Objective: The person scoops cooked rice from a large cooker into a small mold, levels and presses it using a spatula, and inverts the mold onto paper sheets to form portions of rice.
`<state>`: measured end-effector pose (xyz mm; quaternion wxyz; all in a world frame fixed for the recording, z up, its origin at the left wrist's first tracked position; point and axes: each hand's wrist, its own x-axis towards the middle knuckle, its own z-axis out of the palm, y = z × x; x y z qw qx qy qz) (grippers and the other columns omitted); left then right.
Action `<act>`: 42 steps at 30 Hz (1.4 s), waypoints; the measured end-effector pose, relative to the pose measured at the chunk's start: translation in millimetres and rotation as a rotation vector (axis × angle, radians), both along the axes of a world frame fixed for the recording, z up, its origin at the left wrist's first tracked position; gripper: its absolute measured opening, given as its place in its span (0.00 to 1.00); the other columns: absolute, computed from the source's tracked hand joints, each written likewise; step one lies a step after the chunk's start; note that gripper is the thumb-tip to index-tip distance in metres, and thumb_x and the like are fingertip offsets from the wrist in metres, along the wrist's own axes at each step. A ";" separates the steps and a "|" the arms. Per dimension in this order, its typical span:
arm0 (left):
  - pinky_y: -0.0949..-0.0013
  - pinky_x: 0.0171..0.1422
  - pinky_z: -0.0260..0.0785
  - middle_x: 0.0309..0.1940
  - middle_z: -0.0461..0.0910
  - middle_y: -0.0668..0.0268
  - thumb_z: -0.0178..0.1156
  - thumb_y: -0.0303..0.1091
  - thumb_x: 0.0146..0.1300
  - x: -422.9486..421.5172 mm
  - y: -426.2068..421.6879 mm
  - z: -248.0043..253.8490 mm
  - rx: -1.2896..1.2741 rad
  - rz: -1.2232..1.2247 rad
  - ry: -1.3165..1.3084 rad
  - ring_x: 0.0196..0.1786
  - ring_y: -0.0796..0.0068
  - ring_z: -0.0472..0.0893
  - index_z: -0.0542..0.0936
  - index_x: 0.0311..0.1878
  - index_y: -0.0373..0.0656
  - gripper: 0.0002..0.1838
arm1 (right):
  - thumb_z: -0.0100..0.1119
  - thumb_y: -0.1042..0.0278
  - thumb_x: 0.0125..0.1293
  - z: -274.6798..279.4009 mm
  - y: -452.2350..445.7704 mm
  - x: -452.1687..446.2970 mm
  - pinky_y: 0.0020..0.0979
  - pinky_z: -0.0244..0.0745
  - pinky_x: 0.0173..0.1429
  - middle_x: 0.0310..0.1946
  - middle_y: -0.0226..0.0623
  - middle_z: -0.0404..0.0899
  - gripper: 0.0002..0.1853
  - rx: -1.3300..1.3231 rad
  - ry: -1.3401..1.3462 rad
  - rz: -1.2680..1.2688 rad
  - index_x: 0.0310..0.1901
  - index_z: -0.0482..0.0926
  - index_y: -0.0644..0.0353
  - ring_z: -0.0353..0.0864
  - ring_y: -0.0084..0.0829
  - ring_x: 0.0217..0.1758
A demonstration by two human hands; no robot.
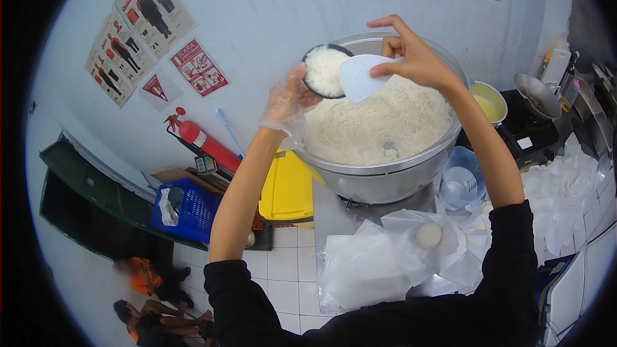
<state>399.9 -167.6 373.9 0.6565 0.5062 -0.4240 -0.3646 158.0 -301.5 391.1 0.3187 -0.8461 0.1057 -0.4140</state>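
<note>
Above the left part of a large metal pot, my left hand, in a clear plastic glove, grips a small dark-rimmed bowl filled with white rice. My right hand is bare and pinches a white rice paddle between thumb and fingers. The paddle's flat blade overlaps the bowl's right edge in view; whether they touch is unclear. Below both hands, a mass of cooked rice fills much of the pot.
White wrapping sheets and a round rice portion lie on the metal table. Right of the pot are a clear jug, a yellow-lined pot and a pan. A yellow lid and blue crate are left; two people sit lower left.
</note>
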 end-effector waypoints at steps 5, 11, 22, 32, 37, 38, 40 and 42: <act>0.69 0.53 0.79 0.45 0.80 0.54 0.67 0.61 0.57 13.7 3.9 1.5 0.026 0.022 -0.046 0.46 0.68 0.83 0.74 0.59 0.32 0.41 | 0.78 0.67 0.48 2.1 -36.2 -21.3 0.25 0.65 0.40 0.21 0.27 0.70 0.44 -0.108 -0.026 -0.294 0.66 0.64 0.55 0.70 0.22 0.28; 0.69 0.54 0.78 0.45 0.81 0.55 0.66 0.60 0.59 8.9 9.6 3.2 0.009 0.032 -0.016 0.47 0.68 0.83 0.74 0.59 0.32 0.39 | 0.78 0.68 0.49 0.7 -21.5 -20.4 0.24 0.65 0.40 0.22 0.26 0.70 0.44 0.130 0.002 -0.056 0.67 0.63 0.57 0.70 0.21 0.29; 0.72 0.41 0.79 0.36 0.81 0.60 0.73 0.44 0.56 -18.8 26.0 25.9 -0.064 -0.008 -0.464 0.37 0.74 0.82 0.80 0.44 0.30 0.25 | 0.78 0.69 0.47 7.8 20.8 3.0 0.27 0.64 0.50 0.20 0.20 0.62 0.40 0.112 -0.021 0.036 0.63 0.68 0.53 0.66 0.19 0.27; 0.75 0.44 0.76 0.33 0.81 0.64 0.78 0.39 0.50 -33.9 35.5 36.1 -0.170 0.219 -0.700 0.37 0.79 0.79 0.81 0.39 0.34 0.21 | 0.76 0.75 0.46 8.8 32.9 24.1 0.25 0.61 0.38 0.19 0.23 0.59 0.35 -0.036 -0.136 -0.165 0.58 0.70 0.54 0.61 0.21 0.25; 0.73 0.44 0.76 0.36 0.81 0.64 0.74 0.41 0.55 -23.9 36.7 29.3 -0.189 0.201 -0.645 0.38 0.79 0.79 0.81 0.42 0.36 0.20 | 0.75 0.74 0.48 16.1 32.5 29.1 0.23 0.59 0.37 0.20 0.21 0.59 0.35 -0.087 -0.106 -0.123 0.59 0.69 0.54 0.61 0.20 0.26; 0.73 0.44 0.77 0.38 0.81 0.62 0.75 0.41 0.54 -19.6 37.7 25.7 -0.188 0.160 -0.535 0.39 0.78 0.80 0.81 0.43 0.35 0.21 | 0.75 0.72 0.49 22.6 31.3 25.0 0.24 0.59 0.37 0.20 0.21 0.60 0.35 -0.103 -0.075 -0.078 0.60 0.69 0.53 0.62 0.21 0.26; 0.71 0.45 0.78 0.42 0.81 0.60 0.74 0.43 0.54 -14.2 43.8 15.6 -0.185 0.054 -0.280 0.41 0.76 0.81 0.79 0.46 0.34 0.24 | 0.72 0.70 0.53 39.2 40.8 9.5 0.29 0.64 0.42 0.27 0.29 0.68 0.32 -0.091 -0.005 -0.007 0.60 0.68 0.54 0.70 0.26 0.33; 0.68 0.48 0.78 0.45 0.81 0.59 0.72 0.48 0.57 -19.1 63.4 6.2 -0.170 -0.061 0.024 0.42 0.73 0.82 0.78 0.51 0.34 0.28 | 0.69 0.68 0.57 35.6 58.0 -5.2 0.33 0.69 0.46 0.33 0.37 0.75 0.29 -0.016 0.066 0.023 0.59 0.68 0.55 0.76 0.32 0.39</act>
